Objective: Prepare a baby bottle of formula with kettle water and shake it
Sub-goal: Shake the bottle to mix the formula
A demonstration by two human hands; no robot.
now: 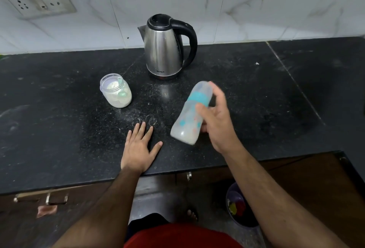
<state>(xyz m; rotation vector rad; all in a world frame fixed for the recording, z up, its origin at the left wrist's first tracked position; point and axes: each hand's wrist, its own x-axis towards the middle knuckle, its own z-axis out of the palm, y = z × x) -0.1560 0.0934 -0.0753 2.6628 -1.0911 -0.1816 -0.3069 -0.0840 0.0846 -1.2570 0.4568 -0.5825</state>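
the right hand [216, 121] grips a tilted, blurred baby bottle [192, 112] at centre right of the frame. the left hand [139, 147] lies flat, fingers straight, on the black counter [59, 109] at lower centre.

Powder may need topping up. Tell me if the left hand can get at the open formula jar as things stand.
Probably yes. The left hand lies flat and empty on the countertop, the formula jar stands lidless beyond it to the left, and only bare counter lies between. The bottle is off to the right.
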